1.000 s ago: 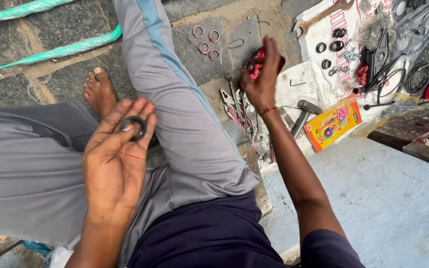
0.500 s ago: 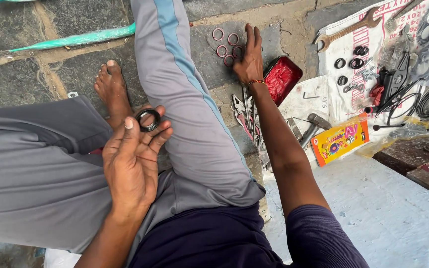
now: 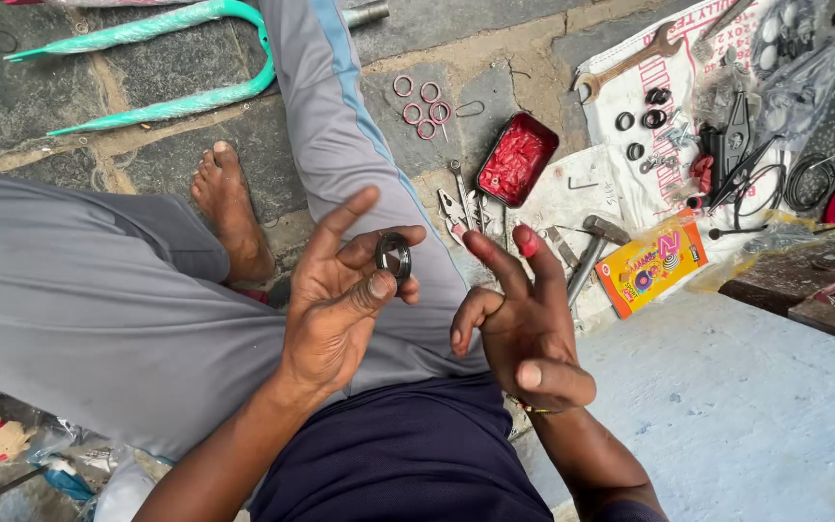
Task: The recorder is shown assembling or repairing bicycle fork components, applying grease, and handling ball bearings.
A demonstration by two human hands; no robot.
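Your left hand (image 3: 340, 290) pinches a dark ring (image 3: 393, 256), partly hidden by fingers; your right hand (image 3: 524, 319) is spread, red-smeared fingertip, holding nothing.

Quick count: two hands, the left hand (image 3: 340, 290) pinching one dark ring (image 3: 393, 256), the right hand (image 3: 524, 324) empty. Five pink rings (image 3: 419, 101) on the floor, one red tin (image 3: 517, 158), one hammer (image 3: 591, 246), one wrench (image 3: 630, 66), one orange packet (image 3: 651, 263).
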